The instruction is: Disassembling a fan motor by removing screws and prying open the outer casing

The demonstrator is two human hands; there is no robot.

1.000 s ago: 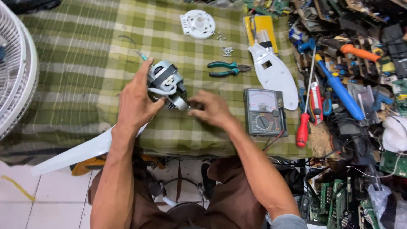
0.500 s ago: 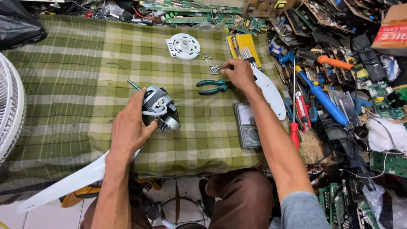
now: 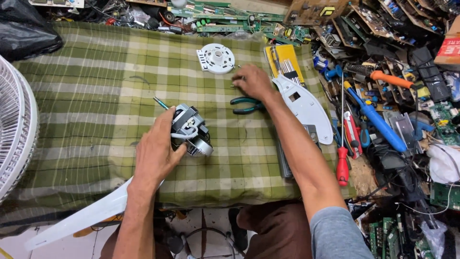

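Your left hand (image 3: 155,153) grips the fan motor (image 3: 190,135) mid-frame on the green plaid cloth (image 3: 96,105), fingers wrapped round it. Your right hand (image 3: 253,81), fingers curled down, rests on the cloth just above the green-handled pliers (image 3: 245,105), near the white round cover (image 3: 216,58); can't tell if it pinches anything.

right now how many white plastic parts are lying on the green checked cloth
2: a round white cover near the cloth's far edge, left of the right hand, and a long white housing piece along its right edge. Others may hide in the clutter.
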